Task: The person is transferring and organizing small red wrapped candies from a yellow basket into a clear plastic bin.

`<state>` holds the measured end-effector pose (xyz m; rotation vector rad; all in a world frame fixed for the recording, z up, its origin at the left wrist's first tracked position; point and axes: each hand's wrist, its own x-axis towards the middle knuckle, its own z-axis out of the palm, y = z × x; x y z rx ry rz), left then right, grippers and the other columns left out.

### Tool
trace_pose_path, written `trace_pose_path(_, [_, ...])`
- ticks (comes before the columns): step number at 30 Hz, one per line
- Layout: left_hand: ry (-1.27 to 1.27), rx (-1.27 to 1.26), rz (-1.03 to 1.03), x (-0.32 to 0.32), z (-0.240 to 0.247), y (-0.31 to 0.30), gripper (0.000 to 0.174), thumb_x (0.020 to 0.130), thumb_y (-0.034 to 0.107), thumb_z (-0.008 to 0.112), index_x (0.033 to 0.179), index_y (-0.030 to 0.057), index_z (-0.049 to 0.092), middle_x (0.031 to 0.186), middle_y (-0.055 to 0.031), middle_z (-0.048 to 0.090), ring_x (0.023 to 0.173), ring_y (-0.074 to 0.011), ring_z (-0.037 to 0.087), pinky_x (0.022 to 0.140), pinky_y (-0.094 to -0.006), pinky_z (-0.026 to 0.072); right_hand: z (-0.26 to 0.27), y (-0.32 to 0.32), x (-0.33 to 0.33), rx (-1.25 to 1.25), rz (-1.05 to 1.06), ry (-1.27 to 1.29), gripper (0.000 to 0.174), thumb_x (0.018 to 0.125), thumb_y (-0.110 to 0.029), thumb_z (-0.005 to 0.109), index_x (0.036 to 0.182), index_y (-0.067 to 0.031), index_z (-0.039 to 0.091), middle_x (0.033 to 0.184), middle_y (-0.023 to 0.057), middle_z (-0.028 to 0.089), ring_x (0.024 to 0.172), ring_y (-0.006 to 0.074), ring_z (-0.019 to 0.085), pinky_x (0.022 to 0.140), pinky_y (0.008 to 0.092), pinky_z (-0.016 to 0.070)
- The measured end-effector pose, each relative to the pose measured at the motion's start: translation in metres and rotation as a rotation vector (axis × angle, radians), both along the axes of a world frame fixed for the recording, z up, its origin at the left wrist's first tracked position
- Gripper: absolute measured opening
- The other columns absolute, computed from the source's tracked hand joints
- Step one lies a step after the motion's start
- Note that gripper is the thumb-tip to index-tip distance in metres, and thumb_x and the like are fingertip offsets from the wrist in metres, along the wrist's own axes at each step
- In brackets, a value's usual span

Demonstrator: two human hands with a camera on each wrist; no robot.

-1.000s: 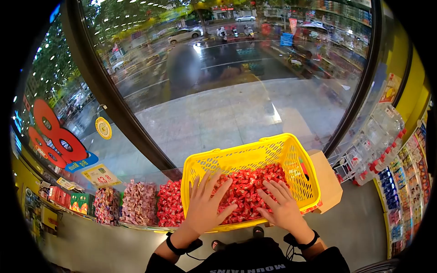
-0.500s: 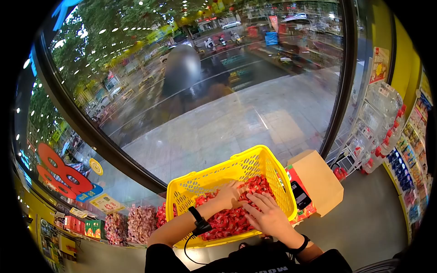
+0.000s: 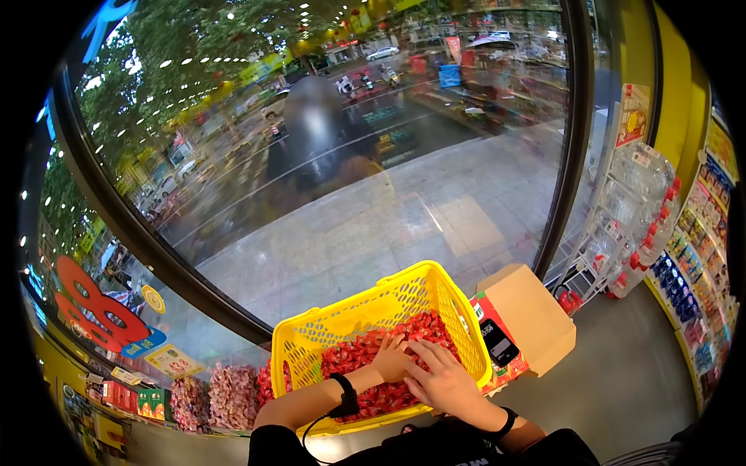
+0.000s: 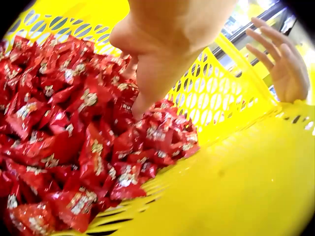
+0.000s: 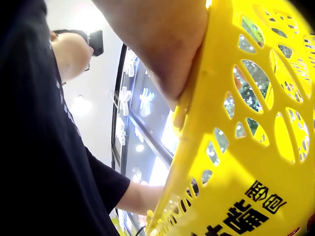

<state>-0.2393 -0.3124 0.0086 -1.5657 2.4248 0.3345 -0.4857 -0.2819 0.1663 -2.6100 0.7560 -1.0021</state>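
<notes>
A yellow plastic basket (image 3: 311,314) holds a heap of candies in shiny red wrappers (image 3: 350,357). My left hand (image 3: 391,360) reaches down into the basket, its fingertips against the candies in the left wrist view. My right hand (image 3: 444,379) hangs over the near right part of the basket with straight fingers, partly overlapping the left hand in the head view. The left wrist view shows the right hand (image 4: 286,69) with its fingers apart and nothing between them. In the right wrist view the heel of the right hand (image 5: 167,49) is by the basket rim (image 5: 184,113).
A phone (image 3: 500,344) lies on a red box at the basket's right, beside an open cardboard flap (image 3: 528,314). Piled candies (image 3: 233,396) line the left side. A large window (image 3: 350,210) stands behind; bottles (image 3: 641,210) on a rack and shelves are at right.
The left hand has moved from the basket's left side rightward and down to the candies. The right hand has come inward beside it. The head view has shifted, so the basket appears lower and further left.
</notes>
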Motion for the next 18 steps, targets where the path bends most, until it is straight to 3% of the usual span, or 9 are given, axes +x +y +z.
trace_pose_path(4, [0.107,-0.052,0.052,-0.017,0.086,-0.008,0.041,0.087,0.042,0.077,0.121,0.0205,0.074,0.149,-0.0127,0.051,0.156,-0.0397,0.028,0.126,-0.0682,0.0164,0.004,0.002,-0.002,0.011,-0.031,-0.006,0.034,0.089,-0.024,0.079,0.119,-0.0093,0.073,0.142,0.017,0.059,0.133,0.0385,0.056,0.11,0.0488,0.0497])
trace_pose_path(5, [0.194,-0.142,0.022,-0.017,0.109,-0.004,0.032,0.087,0.038,0.079,0.11,0.017,0.073,0.142,-0.0109,0.053,0.154,-0.0396,0.031,0.126,-0.0683,0.018,0.003,0.002,-0.003,0.021,-0.041,-0.014,0.033,0.09,-0.024,0.079,0.118,-0.0084,0.073,0.142,0.0172,0.059,0.134,0.0387,0.056,0.11,0.0493,0.0489])
trace_pose_path(10, [0.365,-0.291,-0.014,-0.023,0.204,0.026,0.024,0.086,0.028,0.083,0.1,0.014,0.068,0.142,-0.0088,0.054,0.152,-0.0388,0.034,0.126,-0.0687,0.0202,-0.004,0.001,0.0,0.063,-0.124,-0.076,0.048,0.083,-0.028,0.086,0.125,-0.0097,0.072,0.142,0.0155,0.059,0.133,0.0388,0.055,0.107,0.0506,0.0492])
trace_pose_path(11, [0.41,-0.321,-0.015,-0.022,0.213,0.036,0.023,0.086,0.026,0.083,0.097,0.0142,0.067,0.141,-0.0087,0.054,0.152,-0.0388,0.035,0.125,-0.0697,0.0201,0.004,0.002,-0.001,0.08,-0.113,-0.072,0.054,0.077,-0.03,0.092,0.123,-0.0082,0.072,0.142,0.017,0.06,0.132,0.041,0.056,0.109,0.0507,0.0493])
trace_pose_path(14, [0.566,-0.347,-0.035,-0.023,0.223,0.062,0.028,0.086,0.03,0.085,0.094,0.0144,0.063,0.139,-0.008,0.054,0.151,-0.0377,0.037,0.125,-0.0706,0.0208,0.013,0.005,0.002,0.095,-0.098,-0.013,0.055,0.079,-0.032,0.09,0.126,-0.0099,0.071,0.143,0.0163,0.058,0.133,0.0409,0.054,0.11,0.0517,0.0465])
trace_pose_path(18, [0.712,-0.446,-0.045,-0.017,0.221,0.097,0.03,0.086,0.03,0.085,0.093,0.0158,0.059,0.135,-0.0064,0.052,0.148,-0.0367,0.039,0.123,-0.0689,0.0252,0.009,0.007,0.013,0.135,0.101,-0.101,0.04,0.075,-0.021,0.09,0.109,-0.0054,0.076,0.143,0.0173,0.057,0.135,0.0419,0.052,0.112,0.0546,0.0442])
